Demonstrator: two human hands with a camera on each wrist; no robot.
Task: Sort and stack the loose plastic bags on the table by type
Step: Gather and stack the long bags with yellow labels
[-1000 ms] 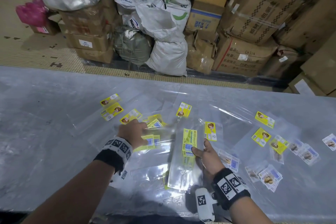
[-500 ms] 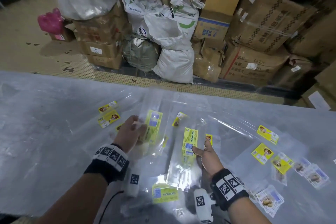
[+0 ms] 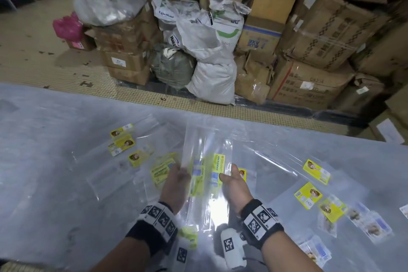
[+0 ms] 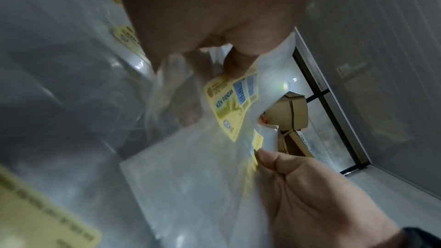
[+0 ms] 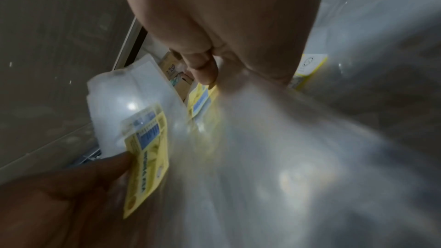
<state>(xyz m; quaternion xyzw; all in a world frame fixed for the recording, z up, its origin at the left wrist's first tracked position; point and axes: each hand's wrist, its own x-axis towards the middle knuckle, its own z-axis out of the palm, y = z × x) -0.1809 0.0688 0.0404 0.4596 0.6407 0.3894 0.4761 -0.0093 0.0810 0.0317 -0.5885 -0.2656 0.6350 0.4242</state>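
Note:
My left hand (image 3: 180,175) pinches a long clear bag (image 3: 194,139) with a yellow "Kek Pandan" label, raised over the table's middle. Right beside it, my right hand (image 3: 228,175) pinches a second long bag by its yellow label (image 3: 217,166). The two bags overlap side by side. In the left wrist view my left thumb (image 4: 235,65) presses on the label (image 4: 229,105), and my right hand (image 4: 298,186) grips the neighbouring bag's edge. The right wrist view shows my right hand (image 5: 207,74) on the plastic and my left hand (image 5: 83,180) holding its label (image 5: 145,157).
Another Kek Pandan bag (image 3: 162,171) lies left of my hands. Small yellow-labelled bags (image 3: 121,141) lie at the left and more yellow-labelled bags (image 3: 315,169) at the right. White-and-blue labelled bags (image 3: 373,227) sit at the far right. The grey table (image 3: 44,172) ends before stacked cartons (image 3: 320,35) and sacks (image 3: 212,77).
My left hand picked a long bag from the left pile, lifted it and carried it right, next to the bag in my right hand. The right hand rose slightly with its bag.

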